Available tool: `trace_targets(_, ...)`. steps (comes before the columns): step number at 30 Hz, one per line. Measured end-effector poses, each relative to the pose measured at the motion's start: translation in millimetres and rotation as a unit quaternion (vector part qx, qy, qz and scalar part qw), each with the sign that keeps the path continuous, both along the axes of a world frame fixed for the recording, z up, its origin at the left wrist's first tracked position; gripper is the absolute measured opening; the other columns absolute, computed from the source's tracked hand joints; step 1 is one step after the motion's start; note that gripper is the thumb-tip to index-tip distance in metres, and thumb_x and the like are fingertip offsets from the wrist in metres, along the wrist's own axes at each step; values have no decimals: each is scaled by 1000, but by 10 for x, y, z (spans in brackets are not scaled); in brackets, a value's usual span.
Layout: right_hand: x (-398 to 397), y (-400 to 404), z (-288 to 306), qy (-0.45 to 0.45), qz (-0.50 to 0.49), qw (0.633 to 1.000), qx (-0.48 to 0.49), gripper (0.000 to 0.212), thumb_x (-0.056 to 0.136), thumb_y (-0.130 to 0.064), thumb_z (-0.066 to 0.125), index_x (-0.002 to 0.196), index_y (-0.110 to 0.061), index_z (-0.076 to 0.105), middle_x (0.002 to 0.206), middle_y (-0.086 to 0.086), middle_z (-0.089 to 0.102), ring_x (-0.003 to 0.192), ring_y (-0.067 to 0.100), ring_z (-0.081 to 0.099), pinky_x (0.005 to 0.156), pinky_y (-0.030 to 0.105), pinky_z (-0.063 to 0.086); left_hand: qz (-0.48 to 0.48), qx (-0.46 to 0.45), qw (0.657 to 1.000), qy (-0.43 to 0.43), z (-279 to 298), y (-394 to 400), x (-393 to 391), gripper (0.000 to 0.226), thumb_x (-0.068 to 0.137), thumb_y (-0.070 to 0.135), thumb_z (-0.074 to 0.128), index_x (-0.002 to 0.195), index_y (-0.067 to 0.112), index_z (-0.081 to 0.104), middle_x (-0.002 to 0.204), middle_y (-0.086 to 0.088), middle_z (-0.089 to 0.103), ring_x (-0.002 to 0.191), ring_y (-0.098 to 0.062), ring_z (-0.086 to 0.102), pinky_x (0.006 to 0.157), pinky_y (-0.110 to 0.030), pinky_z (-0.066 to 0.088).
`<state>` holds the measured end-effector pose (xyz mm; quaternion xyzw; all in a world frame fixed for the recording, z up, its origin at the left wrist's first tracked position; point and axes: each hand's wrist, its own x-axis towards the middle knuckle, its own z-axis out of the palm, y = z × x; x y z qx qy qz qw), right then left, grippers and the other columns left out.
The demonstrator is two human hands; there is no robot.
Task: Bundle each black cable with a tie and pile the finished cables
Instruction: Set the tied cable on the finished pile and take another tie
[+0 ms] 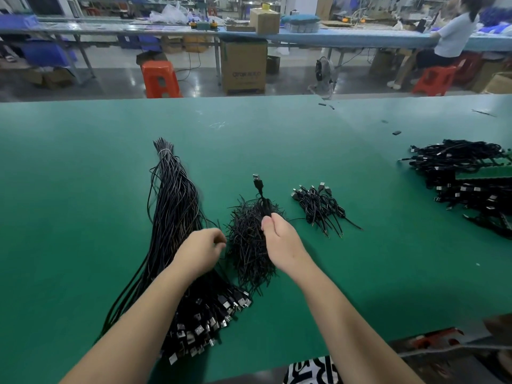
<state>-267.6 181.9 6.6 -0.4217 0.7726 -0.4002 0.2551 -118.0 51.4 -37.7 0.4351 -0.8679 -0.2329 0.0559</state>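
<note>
A long bundle of loose black cables (pixel 177 217) lies on the green worktop (pixel 69 189) at the left, banded near its far tip, with its metal plugs fanned out at the near end.

The left forearm reaches forward over this bundle. The left hand (pixel 201 252) is seen from the back, hovering above the bundle's right edge, fingers curled inward with thumb and fingertips close together. Whether it pinches a tie cannot be told.

Just to the right lies a heap of black ties (pixel 246 245). The right forearm extends forward and slightly inward, so the right hand (pixel 279 242) sits above the heap. Its thumb and fingers pinch a coiled cable (pixel 263 200), held upright with the plug pointing away from the person.

Further right, a small pile of finished cables (pixel 321 206) rests on the worktop. A larger stack of cables (pixel 465 176) lies well apart at the far right edge.
</note>
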Motion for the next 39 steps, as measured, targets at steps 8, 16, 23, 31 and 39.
trace_targets(8,25,25,-31,-15,-15,1000,-2,40,109,-36,27,92,-5,48,82,1,49,76,16,45,69,30,39,-37,-96,990,-96,-272,-1,37,24,97,35,59,120,28,62,114,8,62,99,-17,64,77,-32,53)
trace_targets(16,41,20,-87,-6,-8,1000,-4,40,108,-38,28,87,-9,47,76,-2,46,69,13,43,65,31,37,-55,-91,985,-135,-308,-37,65,16,98,18,55,102,31,64,102,6,53,85,-21,63,69,-33,49)
trace_targets(23,49,15,-151,13,17,1000,-1,39,108,-41,28,78,-19,38,72,-4,43,64,11,39,59,29,34,-74,-110,988,-76,-218,-17,151,7,101,25,52,97,30,55,98,12,53,83,-13,59,70,-31,52)
trace_targets(31,55,9,-132,-9,27,999,-15,37,109,-38,30,79,-17,35,72,-6,39,63,9,36,59,27,32,-70,-76,995,7,141,-146,331,12,97,18,62,101,26,70,97,12,60,94,-11,61,86,-27,50)
trace_targets(39,239,12,-129,-67,102,991,-48,37,107,-46,31,86,-18,44,65,-12,38,51,2,33,57,29,32,96,114,963,225,302,-16,272,18,98,18,62,92,24,77,59,4,59,49,-16,46,49,-26,40)
